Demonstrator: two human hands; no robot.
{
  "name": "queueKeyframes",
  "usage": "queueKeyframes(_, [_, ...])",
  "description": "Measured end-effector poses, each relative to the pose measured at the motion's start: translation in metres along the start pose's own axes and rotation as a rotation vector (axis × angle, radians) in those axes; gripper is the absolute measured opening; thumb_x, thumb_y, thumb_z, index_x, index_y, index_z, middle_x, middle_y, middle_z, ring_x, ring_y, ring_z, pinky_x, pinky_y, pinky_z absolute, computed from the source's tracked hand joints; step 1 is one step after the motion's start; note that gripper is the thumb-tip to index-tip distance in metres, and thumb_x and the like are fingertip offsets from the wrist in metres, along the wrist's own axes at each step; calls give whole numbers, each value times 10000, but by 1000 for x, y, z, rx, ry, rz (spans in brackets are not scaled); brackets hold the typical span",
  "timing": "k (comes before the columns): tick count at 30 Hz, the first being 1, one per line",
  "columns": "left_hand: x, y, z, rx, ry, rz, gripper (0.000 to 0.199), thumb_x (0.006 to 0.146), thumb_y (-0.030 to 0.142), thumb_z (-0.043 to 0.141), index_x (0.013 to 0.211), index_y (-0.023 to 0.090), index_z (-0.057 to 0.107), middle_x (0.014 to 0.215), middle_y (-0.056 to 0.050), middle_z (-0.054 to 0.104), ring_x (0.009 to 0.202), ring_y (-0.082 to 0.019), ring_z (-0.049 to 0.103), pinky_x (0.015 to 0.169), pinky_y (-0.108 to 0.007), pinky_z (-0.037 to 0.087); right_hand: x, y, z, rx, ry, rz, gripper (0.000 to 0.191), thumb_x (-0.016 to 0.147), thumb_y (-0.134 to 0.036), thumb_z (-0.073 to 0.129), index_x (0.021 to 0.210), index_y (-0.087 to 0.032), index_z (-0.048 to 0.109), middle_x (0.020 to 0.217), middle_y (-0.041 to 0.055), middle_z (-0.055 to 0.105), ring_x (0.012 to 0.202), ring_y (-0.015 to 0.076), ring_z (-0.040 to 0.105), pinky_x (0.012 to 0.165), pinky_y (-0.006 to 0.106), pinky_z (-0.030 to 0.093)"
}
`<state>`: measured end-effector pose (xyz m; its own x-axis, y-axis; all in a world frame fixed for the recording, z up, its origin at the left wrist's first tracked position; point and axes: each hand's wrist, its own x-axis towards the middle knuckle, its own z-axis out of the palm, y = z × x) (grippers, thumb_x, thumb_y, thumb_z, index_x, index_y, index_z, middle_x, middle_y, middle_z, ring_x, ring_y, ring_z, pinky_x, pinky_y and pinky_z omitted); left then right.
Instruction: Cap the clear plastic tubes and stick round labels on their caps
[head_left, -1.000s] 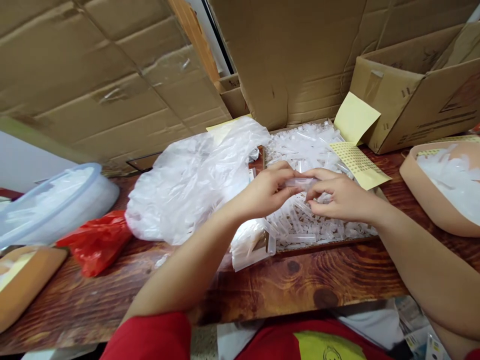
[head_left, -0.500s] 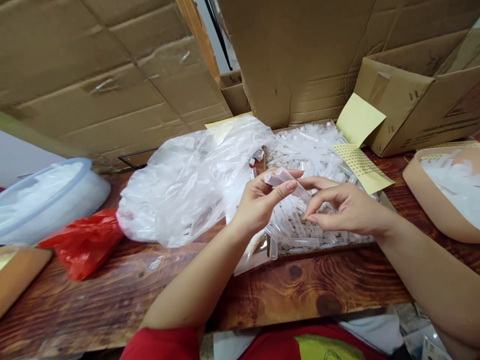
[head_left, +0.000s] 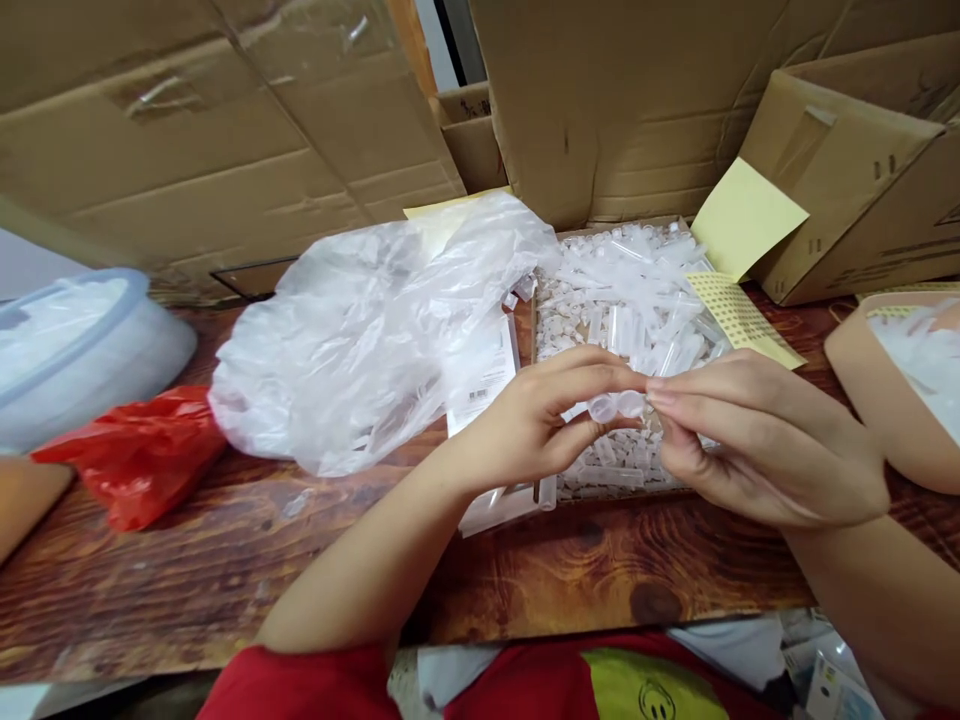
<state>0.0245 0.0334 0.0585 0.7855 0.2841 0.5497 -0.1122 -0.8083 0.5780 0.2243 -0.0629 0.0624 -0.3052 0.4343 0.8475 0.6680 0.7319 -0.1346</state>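
Two clear plastic tubes (head_left: 615, 406) sit side by side between the fingers of my left hand (head_left: 551, 415), their round ends facing me. My right hand (head_left: 765, 430) meets them from the right with its fingertips pinched; whatever it grips is too small or hidden to name. Below and behind both hands lies a shallow cardboard tray (head_left: 534, 335) full of clear tubes and small translucent pieces. A sheet of yellow stickers (head_left: 742, 315) rests on the tray's right edge, beside a plain yellow sheet (head_left: 750, 220).
A crumpled clear plastic bag (head_left: 360, 340) and a red bag (head_left: 142, 455) lie left on the wooden table (head_left: 315, 560). A blue-rimmed tub (head_left: 97, 370) stands far left, a beige bin (head_left: 870, 400) at right. Cardboard boxes (head_left: 660, 110) rise behind.
The tubes have turned so their ends face me. My right hand has closed in, its fingertips now against my left fingertips. The view has shifted slightly.
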Motion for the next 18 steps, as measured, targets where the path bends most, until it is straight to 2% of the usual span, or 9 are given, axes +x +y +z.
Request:
queueKeyframes(10, [-2, -1, -8, 9, -83, -14, 237, 962, 167, 588, 1163, 213, 707, 1022, -100, 692, 975, -190, 686, 858, -302, 567, -4, 6, -6, 28, -201, -21, 241, 935, -153, 665, 1135, -272, 725, 1069, 62, 803, 928, 205, 768, 778, 331, 624])
queueKeyframes(18, [-3, -3, -8, 6, -88, -48, 221, 973, 215, 602, 1166, 233, 708, 1011, -86, 686, 963, -190, 677, 864, -319, 560, -9, 6, -9, 61, -270, 30, 330, 970, -186, 611, 1258, -324, 693, 1147, 48, 784, 947, 230, 756, 795, 369, 620])
